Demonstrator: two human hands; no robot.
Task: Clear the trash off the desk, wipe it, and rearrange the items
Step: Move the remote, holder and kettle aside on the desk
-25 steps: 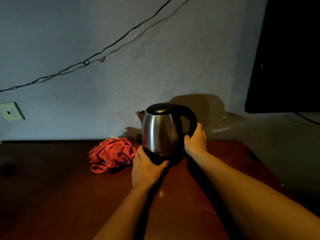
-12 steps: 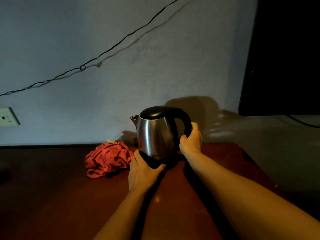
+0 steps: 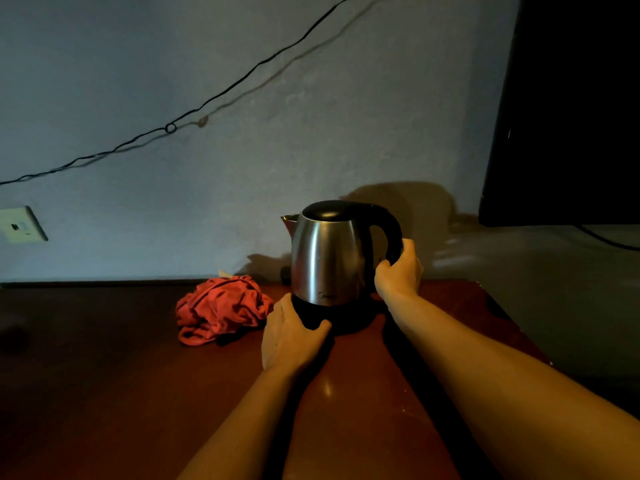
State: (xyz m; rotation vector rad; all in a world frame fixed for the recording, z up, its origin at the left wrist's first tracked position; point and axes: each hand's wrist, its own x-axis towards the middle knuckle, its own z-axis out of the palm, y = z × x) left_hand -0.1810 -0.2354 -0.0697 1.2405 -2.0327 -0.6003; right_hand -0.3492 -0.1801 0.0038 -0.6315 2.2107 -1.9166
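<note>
Now a kettle is being set in place at the back of the bench, held by both hands.

Nearest, the left hand (image 3: 291, 336) is laid on the black base (image 3: 349, 318), its fingers (image 3: 281, 306) curved round the near left rim and the thumb lying across the front edge. Just beyond, the right hand (image 3: 400, 268) is closed round the lower handle (image 3: 389, 230); its fingers are wrapped out of sight behind it. The kettle (image 3: 327, 254) stands upright on the base, spout left, handle right, so the right hand is the nearer one for lifting or turning. Beside the left hand, a crumpled red cloth (image 3: 221, 308) lies on the bench (image 3: 104, 375), near the wall (image 3: 242, 168). It is judged that the rearranging step is in hand.
</note>
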